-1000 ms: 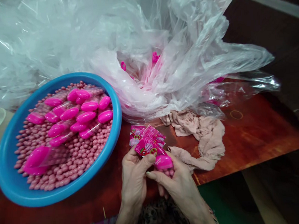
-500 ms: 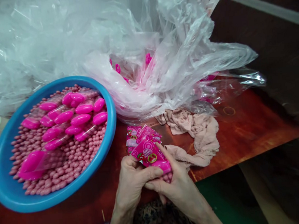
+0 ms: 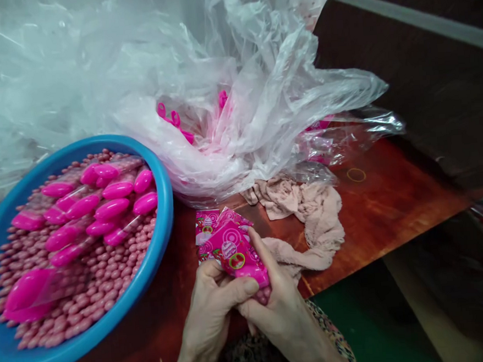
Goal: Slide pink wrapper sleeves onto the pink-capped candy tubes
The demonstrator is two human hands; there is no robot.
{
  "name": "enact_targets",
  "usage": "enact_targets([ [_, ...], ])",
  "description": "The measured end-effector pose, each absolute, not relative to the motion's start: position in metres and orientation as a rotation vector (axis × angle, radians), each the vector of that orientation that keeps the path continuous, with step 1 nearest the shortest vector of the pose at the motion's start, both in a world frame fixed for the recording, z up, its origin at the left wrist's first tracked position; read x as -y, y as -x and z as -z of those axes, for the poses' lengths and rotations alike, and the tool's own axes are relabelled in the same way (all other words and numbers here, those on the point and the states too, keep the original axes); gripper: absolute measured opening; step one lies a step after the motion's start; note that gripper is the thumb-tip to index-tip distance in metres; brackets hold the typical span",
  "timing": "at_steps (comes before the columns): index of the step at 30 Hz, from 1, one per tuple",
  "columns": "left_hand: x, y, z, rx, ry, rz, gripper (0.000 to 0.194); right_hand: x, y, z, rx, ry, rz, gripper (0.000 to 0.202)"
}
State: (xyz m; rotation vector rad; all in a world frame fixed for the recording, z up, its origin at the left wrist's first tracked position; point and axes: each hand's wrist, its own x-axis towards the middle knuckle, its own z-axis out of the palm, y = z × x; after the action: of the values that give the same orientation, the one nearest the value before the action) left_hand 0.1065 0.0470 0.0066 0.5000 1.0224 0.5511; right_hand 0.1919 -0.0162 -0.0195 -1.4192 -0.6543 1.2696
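Your left hand (image 3: 212,304) and right hand (image 3: 278,305) close together, both full.
Over the red-brown tabletop (image 3: 376,221) they grip a glossy pink printed packet (image 3: 234,242) together with a small clear container of pink balls (image 3: 263,296), likely so neither slips. More pink printed packets (image 3: 205,223) lie just beyond, probably for easy reach; their lettering is too small to read.

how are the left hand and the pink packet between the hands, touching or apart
Touching: the head view shows the left hand with its thumb lying on the pink packet.
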Motion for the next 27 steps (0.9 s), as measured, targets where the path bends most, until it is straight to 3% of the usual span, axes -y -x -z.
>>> enact_targets([
  [6,-0.047,-0.107,-0.012,-1.056,-0.531,-0.488,0.018,0.015,-0.188,0.017,0.610,1.250,-1.374,0.083],
  [14,-0.045,-0.103,-0.003,-1.038,-0.460,-0.667,0.013,0.017,-0.187,0.012,0.660,1.443,-1.242,0.088],
  [18,-0.049,-0.102,-0.002,-0.959,-0.494,-0.681,0.018,0.020,-0.186,0.007,0.792,1.514,-1.139,0.033],
  [20,-0.050,-0.102,-0.003,-0.967,-0.513,-0.718,0.017,0.022,-0.184,0.005,0.931,1.568,-1.011,0.019],
  [24,-0.045,-0.105,-0.004,-0.936,-0.543,-0.737,0.018,0.030,-0.172,0.008,1.006,1.639,-0.844,0.021],
  [27,-0.041,-0.101,-0.005,-0.886,-0.599,-0.661,0.021,0.042,-0.163,0.015,0.972,1.725,-0.821,0.036],
])
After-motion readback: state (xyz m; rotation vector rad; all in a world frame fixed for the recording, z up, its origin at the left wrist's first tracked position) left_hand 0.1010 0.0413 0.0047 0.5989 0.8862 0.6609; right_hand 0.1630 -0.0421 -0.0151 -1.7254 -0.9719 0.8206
